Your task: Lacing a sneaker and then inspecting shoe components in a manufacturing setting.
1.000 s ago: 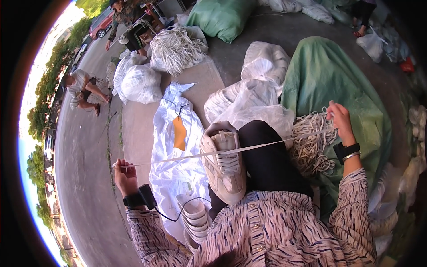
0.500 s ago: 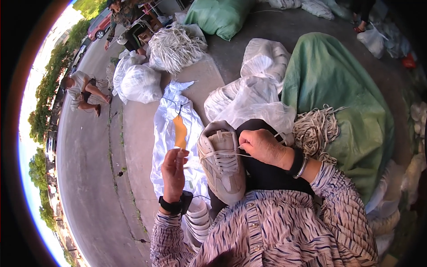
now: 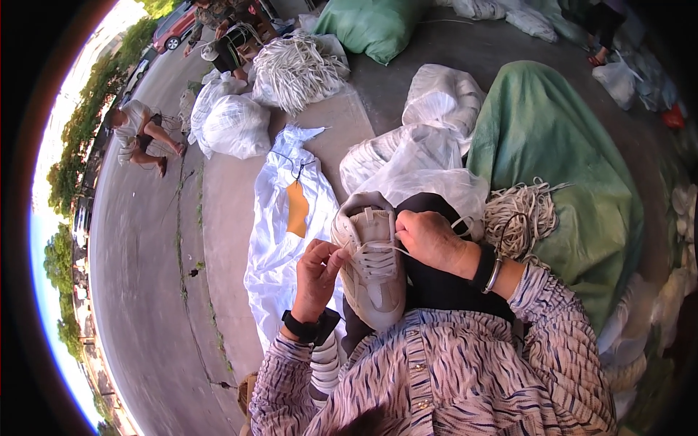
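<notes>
A beige-grey sneaker [image 3: 383, 294] rests on my lap against my dark-trousered leg, its toe toward my body. Pale shoelaces [image 3: 376, 260] cross its tongue through the eyelets. At the left eyelet edge, my left hand [image 3: 320, 276] pinches a lace between thumb and forefinger; the lace is partly hidden by the fingers. On the other side of the opening, my right hand [image 3: 434, 238] is closed on the other lace, and a length of it trails below the fingers.
A bundle of loose laces [image 3: 525, 216] lies beside a green cloth-covered heap [image 3: 552, 145] on the right. White sacking [image 3: 269, 254] with an orange-yellow piece [image 3: 297, 209] is at the left. White curved pieces [image 3: 325, 367] stack under my left wrist. Two people [image 3: 138, 134] sit farther off.
My left hand has moved right and inward, from beside the sneaker to its eyelet edge. The lace stretched across the shoe has slackened. My right hand stays almost in place.
</notes>
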Action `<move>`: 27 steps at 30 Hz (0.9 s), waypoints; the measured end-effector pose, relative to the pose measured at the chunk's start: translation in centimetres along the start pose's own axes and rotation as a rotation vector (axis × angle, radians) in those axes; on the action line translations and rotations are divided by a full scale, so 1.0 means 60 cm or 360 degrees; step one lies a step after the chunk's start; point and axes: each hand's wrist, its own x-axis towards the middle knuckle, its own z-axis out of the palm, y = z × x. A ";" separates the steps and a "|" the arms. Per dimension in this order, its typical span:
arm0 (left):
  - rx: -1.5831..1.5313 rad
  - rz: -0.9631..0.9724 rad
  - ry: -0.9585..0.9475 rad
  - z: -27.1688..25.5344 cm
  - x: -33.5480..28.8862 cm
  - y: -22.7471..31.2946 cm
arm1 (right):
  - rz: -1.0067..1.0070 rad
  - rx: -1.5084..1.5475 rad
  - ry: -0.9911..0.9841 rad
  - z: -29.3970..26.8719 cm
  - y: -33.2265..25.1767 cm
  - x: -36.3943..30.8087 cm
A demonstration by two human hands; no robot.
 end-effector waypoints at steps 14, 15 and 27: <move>-0.0177 -0.0401 -0.0177 -0.003 0.013 0.010 | 0.0310 0.0657 -0.0529 -0.046 -0.012 0.013; -0.0264 -0.0391 -0.0181 -0.001 0.013 0.010 | 0.0311 0.0544 -0.0524 -0.045 -0.011 0.011; -0.0110 -0.0370 -0.0437 -0.018 0.039 0.025 | -0.0282 0.0008 -0.0370 -0.045 0.009 -0.001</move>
